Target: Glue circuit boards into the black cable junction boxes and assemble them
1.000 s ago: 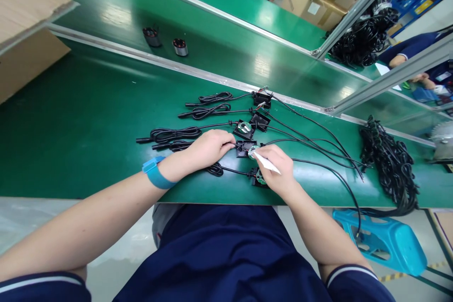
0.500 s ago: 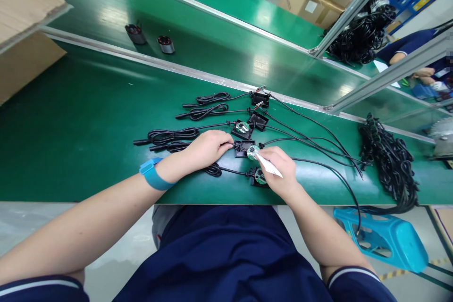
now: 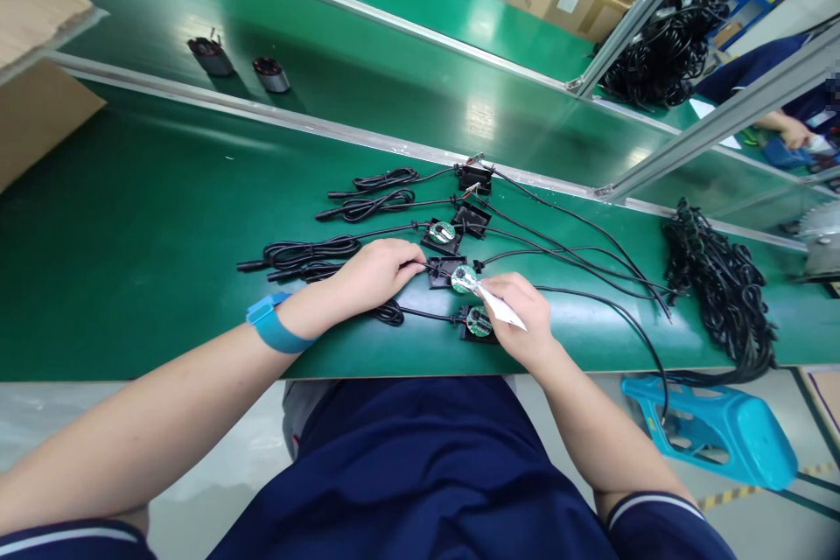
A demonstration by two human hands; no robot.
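Circuit board, round and green: lies between the two hands, overlapping the right edge of a black housing in this view. Cannot tell whether it rests on that edge or is held just above it.

Right hand: fingers closed round a white object, its narrow end at the board's rim. Contact with the board not certain; the tip is too small to read.

Left hand: thumb and forefinger drawn together, no visible gap, pinching a black cable just beside the housing.

Handling note (judgement): the left pinch looks best kept light but firm near the housing, so that a pull does not reach the thin wires. The right hand would do well to work from the rim with small movements, its wrist low for support, sparing the parts on the board's face.

Neighbours: a second board sits in a housing nearer the body, a third board in one farther off. Coiled leads lie to the left, a thick cable bundle well apart to the right, all on the green bench. Two metal cylinders stand beyond the rail.
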